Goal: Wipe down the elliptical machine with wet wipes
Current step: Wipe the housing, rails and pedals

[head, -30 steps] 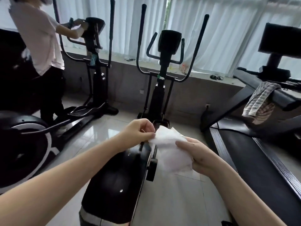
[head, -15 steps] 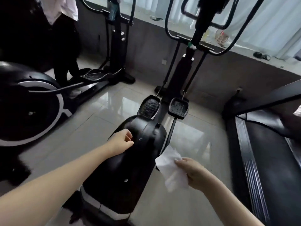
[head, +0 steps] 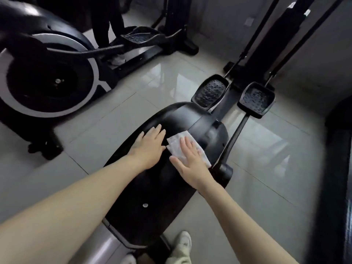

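Lying spread on the rounded top of the black cover (head: 152,197), at the near end of the elliptical machine (head: 270,35), the wet wipe (head: 177,143) was pinned under the right hand (head: 190,164). That hand lay flat, fingers straight and slightly spread, with the cloth showing past the fingertips and along both sides. The left hand (head: 150,145) rested just beside it on bare plastic, also flat and holding nothing; the two hands were close but did not appear to touch.

The step in hand looked like the first pass over the cover. To do it well, the palm probably needed to keep even pressure so the wipe slid rather than bunched, working in long overlapping strokes along the curve and down each flank, with the left hand bracing. The seam across the cover and the recess near the rail would likely trap dust and want a fingertip through the cloth. Refolding to a clean face seemed wise before moving on.

Beyond the cover sat the two studded pedals (head: 210,93), not yet wiped. A second machine (head: 47,77) stood to the left on the glossy tiled floor (head: 133,103), another person's legs (head: 106,21) behind it.
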